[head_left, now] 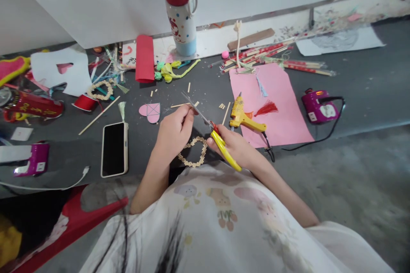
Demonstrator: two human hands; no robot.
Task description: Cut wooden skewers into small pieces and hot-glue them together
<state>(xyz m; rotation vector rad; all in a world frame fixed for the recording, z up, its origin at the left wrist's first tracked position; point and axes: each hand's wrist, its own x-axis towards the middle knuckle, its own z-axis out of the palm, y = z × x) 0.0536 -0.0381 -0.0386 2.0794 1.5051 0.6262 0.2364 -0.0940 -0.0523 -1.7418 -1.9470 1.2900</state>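
Note:
My right hand [235,147] is closed around scissors [225,152] with yellow and red handles. Their blades reach up and left, close to the fingertips of my left hand [175,131]. The left fingers are pinched together at a thin wooden stick [180,105], partly hidden behind them. Between my wrists, near the table edge, lies a heart-shaped ring of small wooden pieces [203,155]. Left of my left hand is a pink paper heart [153,113] with drawn lines. Several short cut stick pieces [221,106] lie beyond my hands.
A yellow glue gun [240,115] rests on pink paper [282,98] at the right, near a purple device [319,106] with a cord. A phone [114,149] lies left. Behind stand a bottle [181,21] and a red paper roll [144,57]; bundled sticks [256,54] lie further right.

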